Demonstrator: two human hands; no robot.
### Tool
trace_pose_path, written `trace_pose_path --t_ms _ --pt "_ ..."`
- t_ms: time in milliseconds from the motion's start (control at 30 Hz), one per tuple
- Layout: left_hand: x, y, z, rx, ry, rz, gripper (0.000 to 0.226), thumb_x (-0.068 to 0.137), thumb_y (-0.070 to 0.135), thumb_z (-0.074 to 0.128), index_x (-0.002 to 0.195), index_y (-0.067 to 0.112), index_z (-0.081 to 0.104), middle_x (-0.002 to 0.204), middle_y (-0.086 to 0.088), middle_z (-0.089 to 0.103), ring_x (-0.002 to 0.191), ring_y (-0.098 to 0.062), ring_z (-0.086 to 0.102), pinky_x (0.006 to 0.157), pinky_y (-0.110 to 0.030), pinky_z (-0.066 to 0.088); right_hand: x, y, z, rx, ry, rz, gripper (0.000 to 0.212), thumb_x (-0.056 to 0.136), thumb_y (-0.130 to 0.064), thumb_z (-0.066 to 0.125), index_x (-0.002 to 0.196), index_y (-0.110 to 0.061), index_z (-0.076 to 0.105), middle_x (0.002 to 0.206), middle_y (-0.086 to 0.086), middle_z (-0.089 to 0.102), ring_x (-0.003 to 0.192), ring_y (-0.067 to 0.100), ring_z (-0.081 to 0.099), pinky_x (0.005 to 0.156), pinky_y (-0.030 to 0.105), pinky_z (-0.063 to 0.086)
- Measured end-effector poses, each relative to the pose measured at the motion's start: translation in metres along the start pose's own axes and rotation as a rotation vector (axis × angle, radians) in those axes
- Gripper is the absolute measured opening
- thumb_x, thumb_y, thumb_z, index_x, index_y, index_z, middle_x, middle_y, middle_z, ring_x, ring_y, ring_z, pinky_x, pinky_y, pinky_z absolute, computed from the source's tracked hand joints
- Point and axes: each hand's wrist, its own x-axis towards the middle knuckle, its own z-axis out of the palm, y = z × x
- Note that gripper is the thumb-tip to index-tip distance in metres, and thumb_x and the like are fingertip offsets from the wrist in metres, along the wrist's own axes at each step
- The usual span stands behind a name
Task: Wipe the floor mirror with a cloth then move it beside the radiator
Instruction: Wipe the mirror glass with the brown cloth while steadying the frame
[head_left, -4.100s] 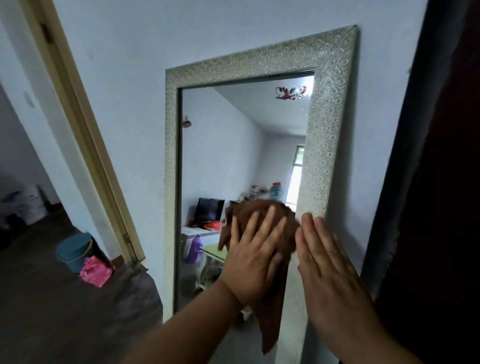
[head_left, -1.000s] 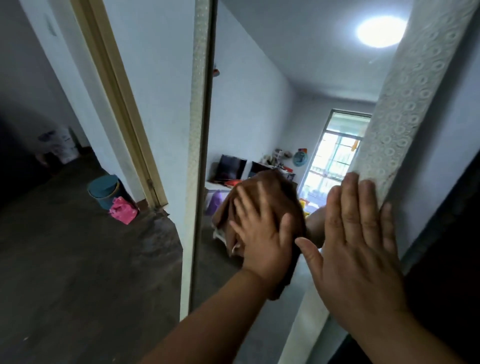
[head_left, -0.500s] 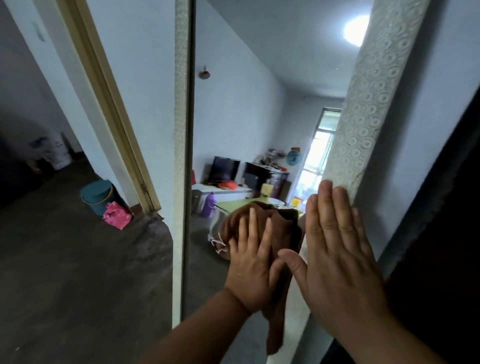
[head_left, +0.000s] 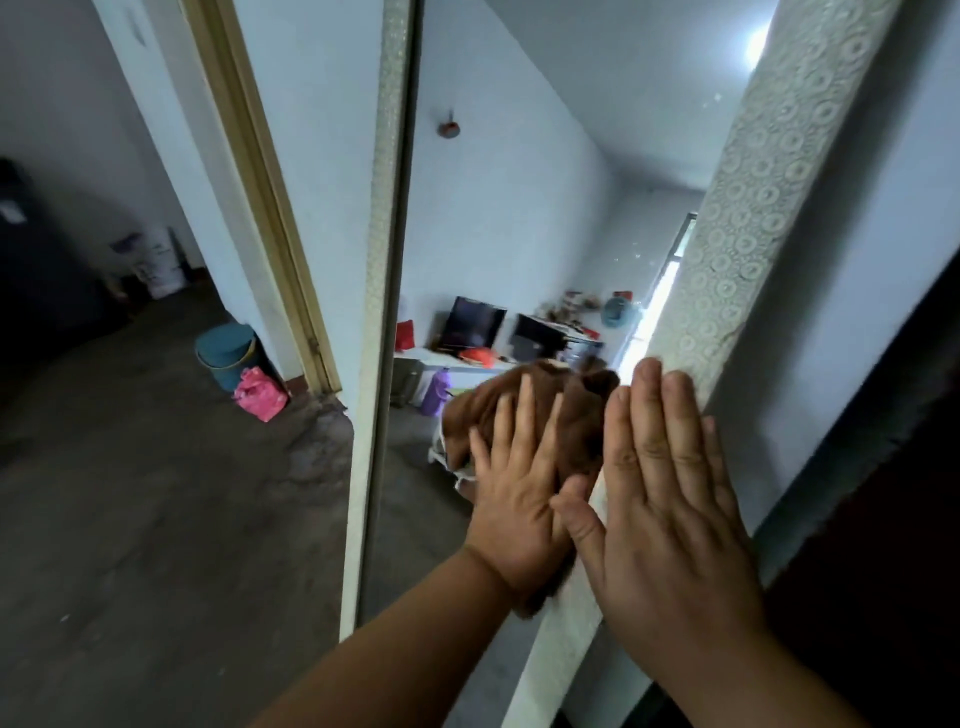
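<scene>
Two hands are seen on the floor mirror (head_left: 509, 208), which is stood against a pale wall (head_left: 322, 130). Far left, a blue bucket (head_left: 226, 353) and a pink bag (head_left: 260, 393) are set on the dark floor (head_left: 130, 493), just beside a wooden door frame (head_left: 270, 208). Next comes the glass, where a room is reflected. Low on it, a brown cloth (head_left: 550, 415) is pressed flat by the left hand (head_left: 514, 499), fingers straight and spread over it. Just to the right, the right hand (head_left: 670, 499) is laid flat on the patterned frame (head_left: 753, 197), fingers straight and together, thumb out toward the cloth. Far right, a dark panel (head_left: 909, 467) is caught.
</scene>
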Motion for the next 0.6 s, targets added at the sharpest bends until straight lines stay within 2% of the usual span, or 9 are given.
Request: trace_pose_path --t_ms 67,167,233,367,467,600 --pt "-0.022 -0.015 0.006 0.01 -0.065 -0.033 0.067 0.093 0.065 0.013 0.149 0.042 -0.016 0.159 0.007 -0.025 0.148 -0.018 -0.02 0.113 -0.064 -0.001 -0.002 0.002 0.001 0.001 0.012 -0.014 0.076 0.099 -0.05 0.031 0.15 0.006 0.029 0.161 0.021 0.01 0.151 0.034 0.011 0.122 0.045 0.011" --pt "-0.005 -0.007 -0.007 -0.025 -0.072 -0.056 0.068 0.088 0.073 0.009 0.146 0.05 -0.018 0.157 0.003 -0.029 0.146 -0.02 -0.026 0.112 -0.059 -0.007 -0.004 0.002 0.005 -0.006 0.032 -0.016 0.074 0.101 -0.048 0.029 0.15 0.007 0.028 0.161 0.023 0.012 0.15 0.035 0.012 0.121 0.046 0.013" --pt "0.032 0.011 -0.024 -0.052 -0.017 -0.028 0.069 0.086 0.075 0.011 0.144 0.052 -0.018 0.158 0.002 -0.028 0.145 -0.021 -0.027 0.111 -0.06 -0.008 -0.004 0.002 0.005 -0.011 0.05 -0.013 0.073 0.101 -0.048 0.031 0.149 0.008 0.029 0.16 0.025 0.016 0.15 0.036 0.013 0.121 0.048 0.015" --pt "0.096 0.012 -0.049 -0.049 0.172 -0.004 0.073 0.088 0.064 0.023 0.152 0.039 0.0 0.163 -0.003 -0.009 0.149 -0.025 -0.009 0.109 -0.067 0.002 -0.003 0.003 0.011 -0.058 0.068 -0.022 0.073 0.102 -0.048 0.032 0.149 0.008 0.03 0.159 0.025 0.018 0.15 0.035 0.012 0.121 0.049 0.016" --pt "0.105 -0.031 -0.048 -0.076 0.233 -0.1 0.075 0.086 0.064 0.017 0.154 0.034 0.004 0.163 -0.001 -0.007 0.15 -0.023 -0.006 0.11 -0.066 0.001 -0.005 0.004 0.019 -0.097 0.078 -0.013 0.079 0.097 -0.05 0.038 0.15 0.007 0.026 0.161 0.023 0.012 0.151 0.035 0.007 0.121 0.051 0.015" --pt "0.083 -0.087 -0.034 -0.149 0.269 -0.333 0.087 0.078 0.07 0.01 0.154 0.028 0.003 0.164 0.0 -0.007 0.15 -0.023 -0.005 0.113 -0.066 0.001 0.0 -0.001 0.024 -0.118 0.096 0.012 0.082 0.095 -0.051 0.038 0.151 0.008 0.023 0.162 0.025 0.01 0.151 0.038 0.006 0.121 0.052 0.012"
